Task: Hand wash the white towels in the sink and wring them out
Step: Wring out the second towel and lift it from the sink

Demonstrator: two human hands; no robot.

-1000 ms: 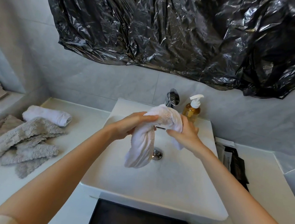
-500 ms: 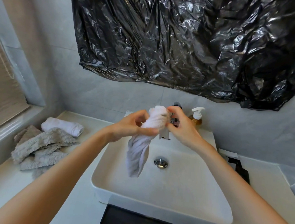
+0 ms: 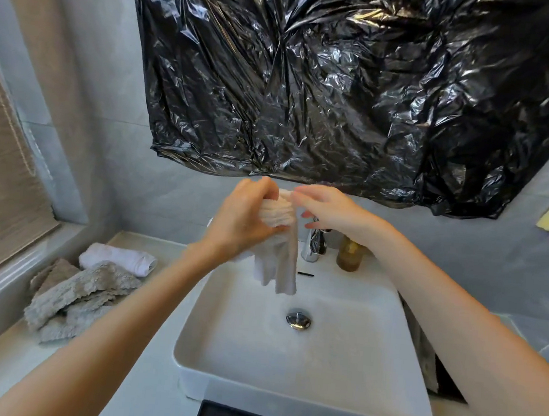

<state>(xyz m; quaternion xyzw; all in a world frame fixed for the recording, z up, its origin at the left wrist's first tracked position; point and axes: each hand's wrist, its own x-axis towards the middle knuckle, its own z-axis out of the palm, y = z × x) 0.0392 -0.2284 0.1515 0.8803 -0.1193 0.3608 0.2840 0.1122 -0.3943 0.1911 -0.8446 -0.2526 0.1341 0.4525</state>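
We have raised the bunched white cloth towel [image 3: 277, 213] higher than a moment ago; our left hand [image 3: 244, 220] grips its gathered top, our right hand [image 3: 329, 209] pinches the end beside it. Its tail hangs below the hands over the square white ceramic sink [image 3: 299, 399], shorter than before. We judge wringing under way.

We note a white towel [image 3: 278, 241] held up above the back of the sink [image 3: 335, 372], bunched into tight ridged folds at its top, its loose end hanging down limp over the basin. The sink is a white rectangular countertop basin with a chrome drain. A second white towel [image 3: 117, 258], rolled, lies on the counter left of it.
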